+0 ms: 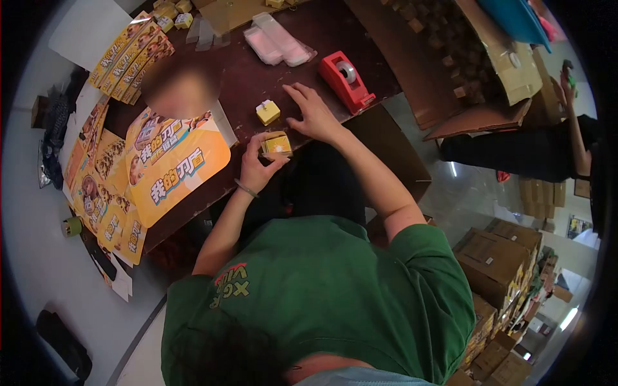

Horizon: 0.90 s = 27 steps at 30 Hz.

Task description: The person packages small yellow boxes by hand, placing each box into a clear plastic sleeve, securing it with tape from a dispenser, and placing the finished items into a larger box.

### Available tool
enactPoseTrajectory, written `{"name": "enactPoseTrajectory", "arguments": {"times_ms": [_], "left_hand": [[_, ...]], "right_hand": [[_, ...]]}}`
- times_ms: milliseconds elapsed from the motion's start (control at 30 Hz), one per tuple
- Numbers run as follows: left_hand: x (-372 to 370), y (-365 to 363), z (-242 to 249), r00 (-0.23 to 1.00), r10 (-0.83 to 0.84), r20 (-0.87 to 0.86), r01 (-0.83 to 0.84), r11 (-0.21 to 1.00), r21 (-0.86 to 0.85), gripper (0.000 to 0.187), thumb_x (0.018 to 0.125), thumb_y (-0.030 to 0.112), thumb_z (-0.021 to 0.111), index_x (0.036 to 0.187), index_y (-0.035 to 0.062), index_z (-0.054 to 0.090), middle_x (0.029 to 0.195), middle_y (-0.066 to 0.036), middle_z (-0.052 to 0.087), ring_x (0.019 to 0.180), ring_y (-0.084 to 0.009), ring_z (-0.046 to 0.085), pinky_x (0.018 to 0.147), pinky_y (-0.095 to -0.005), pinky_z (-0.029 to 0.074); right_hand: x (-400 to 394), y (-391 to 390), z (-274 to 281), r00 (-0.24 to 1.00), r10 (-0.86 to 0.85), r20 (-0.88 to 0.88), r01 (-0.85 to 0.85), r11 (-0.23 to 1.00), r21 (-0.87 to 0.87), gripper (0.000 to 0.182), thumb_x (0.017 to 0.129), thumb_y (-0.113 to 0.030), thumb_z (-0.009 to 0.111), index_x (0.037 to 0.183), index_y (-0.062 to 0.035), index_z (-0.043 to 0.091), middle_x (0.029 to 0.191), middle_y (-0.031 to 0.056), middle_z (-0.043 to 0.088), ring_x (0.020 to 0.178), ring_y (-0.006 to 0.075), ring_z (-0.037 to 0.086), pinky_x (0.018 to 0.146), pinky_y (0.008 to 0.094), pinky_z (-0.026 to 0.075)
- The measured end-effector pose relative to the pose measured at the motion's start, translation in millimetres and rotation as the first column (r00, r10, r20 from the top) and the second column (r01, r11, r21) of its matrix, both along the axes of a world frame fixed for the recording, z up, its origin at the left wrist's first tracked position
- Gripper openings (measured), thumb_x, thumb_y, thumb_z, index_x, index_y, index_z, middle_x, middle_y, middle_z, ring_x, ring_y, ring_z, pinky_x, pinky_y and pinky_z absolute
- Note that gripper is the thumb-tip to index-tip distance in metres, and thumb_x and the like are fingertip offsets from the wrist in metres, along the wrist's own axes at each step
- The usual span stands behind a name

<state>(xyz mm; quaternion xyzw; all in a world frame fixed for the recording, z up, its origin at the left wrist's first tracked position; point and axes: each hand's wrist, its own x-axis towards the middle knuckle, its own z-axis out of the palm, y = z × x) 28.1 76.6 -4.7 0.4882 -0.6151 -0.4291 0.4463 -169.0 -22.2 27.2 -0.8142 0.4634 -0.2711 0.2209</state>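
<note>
My left hand [258, 168] grips a small yellow box [277, 145] at the table's near edge, thumb on one side and fingers on the other. A second small yellow box [268, 112] with a whitish top sits just beyond it on the dark red table. To the right, my right hand [313, 114] rests on the tabletop with fingers apart, holding nothing. It is beside the second box and apart from it. Farther right stands a red tape dispenser [347, 83] with a roll of clear tape.
Printed orange cartons [177, 168] lie flat at left, with stacked yellow boxes [131, 59] behind. Clear plastic sleeves [275, 40] lie at the back. An open carton [444, 64] at right holds many small brown pieces. Another person's arm [571, 109] shows at far right, above stacked cartons [496, 264].
</note>
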Motion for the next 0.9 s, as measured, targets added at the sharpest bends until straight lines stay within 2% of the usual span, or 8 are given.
{"name": "enactPoseTrajectory", "arguments": {"times_ms": [133,300,433,533,700,800,833,900], "left_hand": [[7.1,6.9,6.0,0.998,0.002,-0.066,-0.003,1.0,-0.004,0.059,0.071,0.009,0.082,0.121,0.0036,0.051,0.12,-0.01,0.058,0.113,-0.0217,0.058,0.097,-0.0348,0.046],[15.5,14.9,-3.4,0.972,0.027,-0.234,-0.019,0.999,0.036,0.057,0.075,0.006,0.079,0.123,0.0019,0.049,0.123,-0.008,0.053,0.116,-0.0189,0.054,0.101,-0.0322,0.043],[17.0,10.5,-5.0,0.922,0.005,-0.387,0.032,0.996,0.089,0.058,0.075,0.007,0.079,0.123,0.0017,0.048,0.123,-0.01,0.054,0.115,-0.019,0.054,0.1,-0.033,0.043],[19.0,9.8,-4.3,0.941,0.001,-0.339,0.036,0.994,0.104,0.056,0.076,0.01,0.079,0.122,0.0018,0.049,0.122,-0.01,0.054,0.113,-0.0192,0.054,0.099,-0.0332,0.044],[20.3,11.5,-6.1,0.96,0.028,-0.278,-0.003,0.996,0.089,0.055,0.077,0.013,0.079,0.121,0.002,0.049,0.118,-0.009,0.054,0.11,-0.0193,0.055,0.098,-0.0331,0.044],[17.7,13.8,-2.0,0.959,0.035,-0.282,-0.004,0.994,0.108,0.055,0.076,0.014,0.08,0.121,0.002,0.049,0.117,-0.009,0.054,0.11,-0.0193,0.055,0.098,-0.0332,0.044],[17.8,14.3,-0.2,0.957,0.031,-0.287,0.003,0.993,0.118,0.056,0.076,0.014,0.08,0.121,0.0021,0.048,0.118,-0.009,0.053,0.11,-0.0193,0.055,0.098,-0.0332,0.044],[19.7,12.8,0.8,0.951,0.027,-0.309,0.016,0.991,0.134,0.056,0.076,0.014,0.08,0.121,0.0023,0.048,0.118,-0.009,0.053,0.11,-0.0193,0.055,0.098,-0.0331,0.044]], "right_hand": [[31.6,14.8,-1.0,0.992,-0.122,-0.044,0.122,0.992,0.019,0.095,0.068,-0.048,0.082,0.14,-0.0026,0.041,0.137,0.0247,0.044,0.123,0.0408,0.045,0.103,0.0489,0.039],[54.9,11.0,-9.8,0.992,-0.12,0.05,0.122,0.992,-0.045,0.074,0.072,-0.03,0.082,0.134,-0.0054,0.049,0.124,0.019,0.054,0.113,0.0371,0.054,0.095,0.0429,0.047],[34.8,-6.5,4.5,0.983,-0.013,0.181,-0.046,0.947,0.318,0.062,0.074,-0.015,0.075,0.13,-0.0074,0.051,0.131,0.0182,0.052,0.118,0.034,0.051,0.097,0.0426,0.046],[5.6,-26.7,-3.8,0.961,0.258,0.098,-0.267,0.958,0.101,0.069,0.072,-0.013,0.076,0.135,-0.0079,0.048,0.136,0.0193,0.048,0.121,0.0347,0.049,0.099,0.0408,0.045],[23.2,-1.6,2.2,0.978,-0.188,0.091,0.195,0.978,-0.07,0.08,0.067,-0.018,0.084,0.135,-0.0024,0.044,0.14,0.0203,0.041,0.125,0.0418,0.043,0.107,0.046,0.036],[36.7,0.2,-20.2,0.968,-0.247,0.043,0.248,0.969,-0.016,0.08,0.067,-0.022,0.085,0.134,-0.0017,0.044,0.137,0.0198,0.045,0.125,0.0391,0.044,0.105,0.0457,0.036],[37.7,-2.4,-20.2,0.973,-0.228,0.028,0.23,0.962,-0.151,0.064,0.074,-0.021,0.082,0.127,-0.0011,0.052,0.122,0.016,0.059,0.111,0.031,0.057,0.094,0.0421,0.046],[33.1,-8.5,-6.7,0.937,-0.253,0.243,0.205,0.957,0.208,0.051,0.081,-0.021,0.077,0.123,-0.001,0.055,0.114,0.0129,0.064,0.1,0.0241,0.061,0.084,0.0376,0.05]]}}
